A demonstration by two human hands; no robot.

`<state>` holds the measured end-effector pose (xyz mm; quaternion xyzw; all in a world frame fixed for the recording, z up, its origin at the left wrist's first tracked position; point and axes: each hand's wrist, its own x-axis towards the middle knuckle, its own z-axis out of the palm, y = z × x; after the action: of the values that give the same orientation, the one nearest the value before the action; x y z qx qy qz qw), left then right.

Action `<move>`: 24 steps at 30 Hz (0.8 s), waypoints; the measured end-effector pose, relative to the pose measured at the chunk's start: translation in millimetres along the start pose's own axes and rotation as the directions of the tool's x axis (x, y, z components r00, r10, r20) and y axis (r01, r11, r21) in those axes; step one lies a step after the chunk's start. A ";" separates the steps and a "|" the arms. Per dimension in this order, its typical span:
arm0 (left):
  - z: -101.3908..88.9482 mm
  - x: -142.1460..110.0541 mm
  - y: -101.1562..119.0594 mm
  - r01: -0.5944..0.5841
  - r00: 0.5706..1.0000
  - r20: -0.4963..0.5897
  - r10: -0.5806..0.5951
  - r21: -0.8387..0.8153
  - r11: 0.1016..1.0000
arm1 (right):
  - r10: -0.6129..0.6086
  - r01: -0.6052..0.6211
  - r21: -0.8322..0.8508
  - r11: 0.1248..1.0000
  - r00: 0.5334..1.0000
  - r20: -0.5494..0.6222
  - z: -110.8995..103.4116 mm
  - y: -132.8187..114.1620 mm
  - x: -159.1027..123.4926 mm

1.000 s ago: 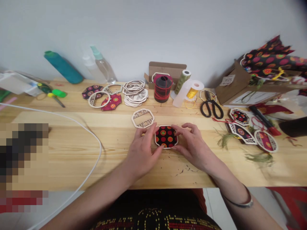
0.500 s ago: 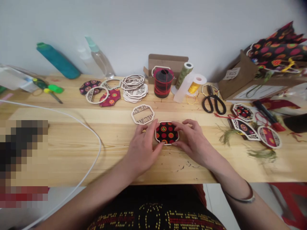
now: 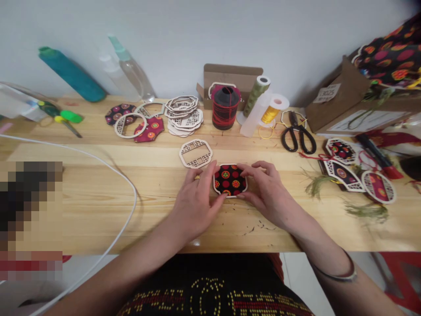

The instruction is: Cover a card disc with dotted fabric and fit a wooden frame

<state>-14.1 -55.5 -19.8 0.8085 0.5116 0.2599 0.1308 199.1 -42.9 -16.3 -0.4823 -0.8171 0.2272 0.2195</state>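
A small framed fabric piece (image 3: pixel 230 180) lies in front of me: dark cloth with red and orange round flowers, set in a pale wooden rim. My left hand (image 3: pixel 196 199) grips its left side, thumb at the lower edge and fingers at the upper left corner. On the opposite side my right hand (image 3: pixel 268 193) holds the right edge between thumb and fingers. Just beyond my left fingers rests a pale wooden lattice frame (image 3: pixel 196 153) with an open middle. Several similar lattice pieces (image 3: pixel 184 116) are stacked farther back.
Behind stand a spool of dark red thread (image 3: pixel 225 109), a yellow thread spool (image 3: pixel 272 113) and black-handled scissors (image 3: pixel 297 136). Finished tasselled ornaments (image 3: pixel 344 175) and a cardboard box (image 3: pixel 342 105) are on the right. A white cable (image 3: pixel 131 184) curves across the left side.
Both hands keep the same grip on the fabric piece, which stays in place. The view has shifted slightly; nothing else has visibly moved.
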 end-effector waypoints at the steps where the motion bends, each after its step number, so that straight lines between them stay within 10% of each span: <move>1: 0.0 0.2 -0.1 0.004 1.000 0.001 -0.004 0.000 1.000 | 0.004 -0.004 0.002 1.000 1.000 0.002 0.1 0.1 0.1; 19: -1.2 1.4 1.6 -0.016 1.000 -0.025 0.015 -0.027 1.000 | 0.097 -0.070 0.216 0.974 0.988 -0.121 -3.9 -0.5 2.1; 24: -3.8 1.1 -1.3 0.080 0.986 -0.127 -0.109 -0.214 0.973 | 0.437 -0.144 0.607 0.782 0.821 -0.368 -5.9 13.2 6.5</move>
<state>-16.8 -54.1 -17.0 0.7451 0.5272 0.3608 0.1915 208.8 -30.5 -18.4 -0.5631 -0.5447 0.3558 0.5095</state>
